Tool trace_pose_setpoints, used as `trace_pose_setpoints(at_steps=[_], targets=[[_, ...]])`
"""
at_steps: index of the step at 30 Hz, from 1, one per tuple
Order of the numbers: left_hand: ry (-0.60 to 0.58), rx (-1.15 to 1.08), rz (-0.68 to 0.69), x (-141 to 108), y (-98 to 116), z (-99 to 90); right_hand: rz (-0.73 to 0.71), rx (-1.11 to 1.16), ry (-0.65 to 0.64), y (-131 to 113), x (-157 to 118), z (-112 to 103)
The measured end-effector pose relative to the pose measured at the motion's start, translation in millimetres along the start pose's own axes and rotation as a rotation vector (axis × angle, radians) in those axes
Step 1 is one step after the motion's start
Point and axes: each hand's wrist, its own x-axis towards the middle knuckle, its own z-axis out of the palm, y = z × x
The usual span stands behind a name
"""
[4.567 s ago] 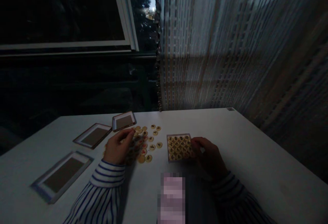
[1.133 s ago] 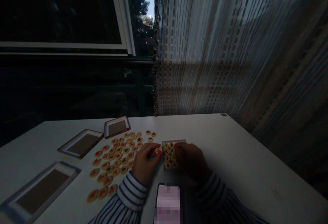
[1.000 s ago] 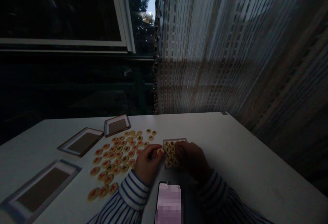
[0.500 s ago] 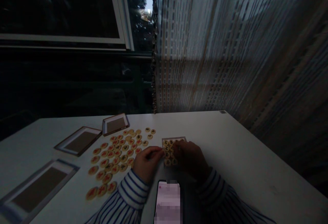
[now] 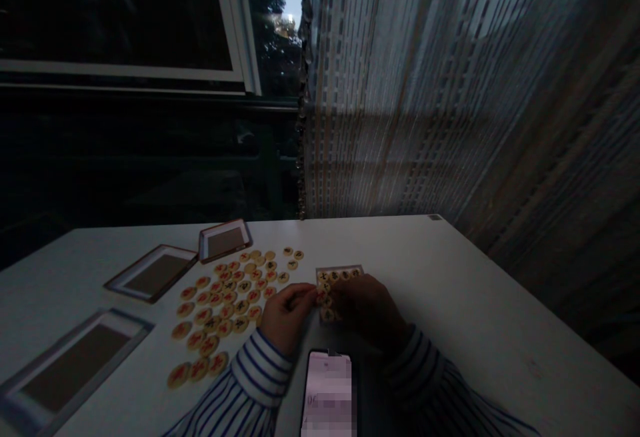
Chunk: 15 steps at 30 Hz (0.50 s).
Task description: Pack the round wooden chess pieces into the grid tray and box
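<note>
My left hand [image 5: 287, 314] is at the left edge of a small shallow box [image 5: 339, 268]. Its thumb and forefinger close on a round Chinese chess piece [image 5: 321, 298], which shows a reddish mark. Over the box's right and middle part lies my right hand [image 5: 369, 305], with its fingers curled and their tips largely hidden among the pieces. Inside, wooden chess pieces [image 5: 345, 276] with black characters stand in rows. What the right fingers grip, if anything, is hidden. Many loose red and black chess pieces [image 5: 229, 297] are scattered left of my left hand.
A phone [image 5: 327, 390] lies at the table's near edge between my forearms. Three shallow trays or lids [image 5: 165, 274] rest along the left side of the white table [image 5: 475, 304]. A bead-like string curtain [image 5: 400, 90] hangs behind, beside a window.
My right hand has shifted slightly left and toward me over the box, uncovering pieces in its back row. My left hand stays almost where it was.
</note>
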Motion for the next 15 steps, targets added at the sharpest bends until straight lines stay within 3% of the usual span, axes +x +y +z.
trace_pose_setpoints(at_steps=[8,15], targets=[[-0.012,-0.169,-0.101,-3.4,2.0,4.0,-0.119,0.059,0.116,1.9,1.0,7.7],[-0.065,-0.244,-0.123,-3.1,-2.5,5.3,-0.121,0.047,0.101,1.9,0.9,6.5]])
